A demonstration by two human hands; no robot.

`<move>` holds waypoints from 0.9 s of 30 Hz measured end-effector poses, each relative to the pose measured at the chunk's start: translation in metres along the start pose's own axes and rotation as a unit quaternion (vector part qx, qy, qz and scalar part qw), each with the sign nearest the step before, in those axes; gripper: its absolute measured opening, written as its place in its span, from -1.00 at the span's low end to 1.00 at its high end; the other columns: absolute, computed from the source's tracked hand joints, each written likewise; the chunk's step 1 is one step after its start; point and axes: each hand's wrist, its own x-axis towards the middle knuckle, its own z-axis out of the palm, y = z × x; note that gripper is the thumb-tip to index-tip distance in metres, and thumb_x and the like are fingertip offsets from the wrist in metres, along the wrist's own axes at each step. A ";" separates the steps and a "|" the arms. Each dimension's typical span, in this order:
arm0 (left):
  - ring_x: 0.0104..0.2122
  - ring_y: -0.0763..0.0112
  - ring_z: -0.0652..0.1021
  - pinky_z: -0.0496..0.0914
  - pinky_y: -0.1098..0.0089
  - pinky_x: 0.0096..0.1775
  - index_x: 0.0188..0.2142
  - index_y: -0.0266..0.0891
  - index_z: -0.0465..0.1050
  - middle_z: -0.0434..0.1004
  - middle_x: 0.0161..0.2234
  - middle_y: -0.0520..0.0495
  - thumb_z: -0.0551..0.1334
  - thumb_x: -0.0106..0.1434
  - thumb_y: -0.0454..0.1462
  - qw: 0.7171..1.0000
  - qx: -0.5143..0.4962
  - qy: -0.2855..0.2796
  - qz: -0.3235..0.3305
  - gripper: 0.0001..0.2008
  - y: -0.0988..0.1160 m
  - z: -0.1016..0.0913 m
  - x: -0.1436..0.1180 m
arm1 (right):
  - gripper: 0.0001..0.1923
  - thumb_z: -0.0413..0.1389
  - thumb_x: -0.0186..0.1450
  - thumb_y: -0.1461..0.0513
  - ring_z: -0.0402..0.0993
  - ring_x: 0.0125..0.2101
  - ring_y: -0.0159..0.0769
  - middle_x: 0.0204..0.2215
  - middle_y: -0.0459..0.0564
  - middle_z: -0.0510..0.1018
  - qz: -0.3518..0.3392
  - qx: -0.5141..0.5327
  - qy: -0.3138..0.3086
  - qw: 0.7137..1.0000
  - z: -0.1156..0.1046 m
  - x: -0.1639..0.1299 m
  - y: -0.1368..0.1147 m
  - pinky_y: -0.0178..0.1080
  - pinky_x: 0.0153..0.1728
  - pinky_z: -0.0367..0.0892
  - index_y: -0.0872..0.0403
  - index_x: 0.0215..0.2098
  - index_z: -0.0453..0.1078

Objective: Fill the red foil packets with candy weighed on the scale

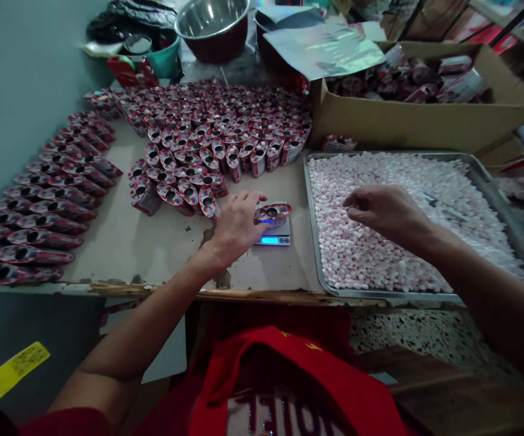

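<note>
Left hand: the left hand [237, 227] lies palm down on the table [152, 242], fingers curled loosely, fingertips touching the left edge of the small pouch [272, 213]; it steadies the pouch rather than clenching it.
Pouch: a red printed pouch with a round dark opening facing up, sitting on top of the pocket scale [274, 233], just right of the left fingertips.
Scale: small, silver, with a lit blue display on its near edge; it stands on the table between the left hand and the tray [493, 188].
Right hand: the right hand [382, 209] hovers low over the tray, fingers bunched together, tips pointing left; whether it pinches any candies cannot be told.
Candies: small pink and white candies [380, 254] fill the metal tray, directly under the right hand, well apart from the pouch.
Other pouches: rows of like pouches [216, 130] lie fanned behind the scale and along the left wall.
Box: a cardboard box [402, 124] stands behind the tray.
</note>
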 end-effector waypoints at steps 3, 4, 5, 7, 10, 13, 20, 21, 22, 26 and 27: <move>0.11 -0.03 0.56 0.45 0.07 0.17 0.11 -0.21 0.52 0.63 0.09 -0.19 0.58 0.15 -0.32 1.000 -0.001 -0.015 -0.011 -0.45 0.002 0.009 0.003 | -0.78 0.27 0.35 0.12 0.48 -0.51 -0.26 -0.52 -0.02 0.60 -0.003 0.207 -0.010 0.978 0.006 0.009 -0.019 -0.22 -0.41 0.31 0.11 -0.24 0.66; 0.10 -0.03 0.57 0.46 0.07 0.16 0.11 -0.21 0.52 0.64 0.08 -0.19 0.59 0.15 -0.32 1.000 -0.005 -0.018 -0.019 -0.45 0.001 0.012 0.003 | -0.77 0.27 0.35 0.11 0.48 -0.52 -0.27 -0.53 -0.03 0.59 -0.022 0.251 -0.021 0.967 0.010 0.015 -0.030 -0.23 -0.42 0.32 0.11 -0.24 0.67; 0.08 -0.03 0.58 0.47 0.07 0.14 0.10 -0.21 0.52 0.65 0.06 -0.19 0.58 0.15 -0.32 0.999 -0.011 -0.017 -0.027 -0.46 0.000 0.014 0.003 | -0.78 0.28 0.35 0.13 0.49 -0.51 -0.28 -0.53 -0.03 0.60 -0.048 0.272 -0.028 0.961 0.014 0.021 -0.044 -0.24 -0.41 0.32 0.11 -0.24 0.68; 0.05 0.01 0.61 0.49 0.10 0.10 0.05 -0.21 0.53 0.66 0.02 -0.17 0.57 0.18 -0.31 0.999 -0.033 -0.004 -0.034 -0.52 -0.004 0.018 0.003 | -0.85 0.32 0.33 0.20 0.51 -0.46 -0.29 -0.48 -0.02 0.63 -0.106 0.244 -0.021 0.964 0.024 0.037 -0.073 -0.26 -0.37 0.32 0.11 -0.22 0.71; 0.01 0.08 0.64 0.50 0.16 0.07 -0.02 -0.19 0.56 0.68 -0.03 -0.13 0.54 0.21 -0.31 0.996 -0.085 0.009 -0.022 -0.64 -0.010 0.025 0.004 | -0.88 0.35 0.25 0.34 0.53 -0.38 -0.29 -0.39 0.01 0.67 -0.166 0.128 -0.015 0.978 0.036 0.055 -0.106 -0.27 -0.29 0.29 0.10 -0.24 0.74; -0.04 0.14 0.66 0.53 0.19 0.03 -0.02 -0.17 0.58 0.69 -0.07 -0.11 0.54 0.23 -0.29 0.988 -0.155 0.004 -0.015 -0.66 -0.011 0.033 0.007 | -0.83 0.35 0.23 0.32 0.49 -0.43 -0.30 -0.46 -0.04 0.63 -0.160 0.122 -0.054 0.978 0.033 0.064 -0.113 -0.28 -0.34 0.26 0.09 -0.21 0.73; -0.05 0.16 0.67 0.56 0.20 0.01 0.01 -0.08 0.58 0.68 -0.04 -0.10 0.47 0.35 -0.18 0.974 -0.227 -0.008 -0.018 -0.73 -0.030 -0.008 -0.045 | -0.80 0.19 0.19 0.17 0.41 -0.51 -0.32 -0.45 -0.05 0.51 0.014 0.467 -0.119 0.876 0.033 0.094 -0.118 -0.30 -0.50 0.19 0.08 -0.23 0.48; -0.06 0.17 0.68 0.56 0.21 0.02 0.02 -0.06 0.57 0.68 -0.04 -0.08 0.47 0.34 -0.17 0.971 -0.236 -0.008 -0.043 -0.72 -0.041 -0.025 -0.059 | -0.79 0.17 0.23 0.14 0.36 -0.52 -0.32 -0.46 -0.06 0.47 0.000 0.462 -0.144 0.875 0.042 0.100 -0.127 -0.29 -0.51 0.17 0.08 -0.21 0.47; -0.06 0.18 0.68 0.56 0.21 0.03 0.02 -0.06 0.56 0.69 -0.03 -0.06 0.47 0.33 -0.18 0.968 -0.240 -0.003 -0.074 -0.71 -0.055 -0.045 -0.072 | -0.76 0.14 0.29 0.11 0.32 -0.54 -0.32 -0.49 -0.09 0.43 -0.034 0.433 -0.165 0.886 0.054 0.105 -0.138 -0.29 -0.51 0.14 0.08 -0.18 0.47; -0.06 0.16 0.68 0.56 0.18 0.02 0.01 -0.07 0.52 0.70 -0.05 -0.05 0.46 0.30 -0.14 0.962 -0.170 0.102 -0.189 -0.68 -0.137 -0.137 -0.091 | -0.71 0.12 0.41 0.23 0.37 -0.47 -0.28 -0.48 -0.09 0.52 -0.259 0.133 -0.128 0.948 0.093 0.122 -0.179 -0.28 -0.42 0.09 0.03 0.07 0.52; -0.05 0.16 0.68 0.55 0.18 0.03 0.01 -0.08 0.52 0.70 -0.05 -0.06 0.45 0.30 -0.13 0.960 -0.141 0.143 -0.196 -0.67 -0.163 -0.160 -0.083 | -0.68 0.13 0.40 0.30 0.41 -0.44 -0.27 -0.43 -0.07 0.57 -0.314 0.057 -0.108 0.941 0.098 0.128 -0.186 -0.27 -0.40 0.07 0.00 0.10 0.52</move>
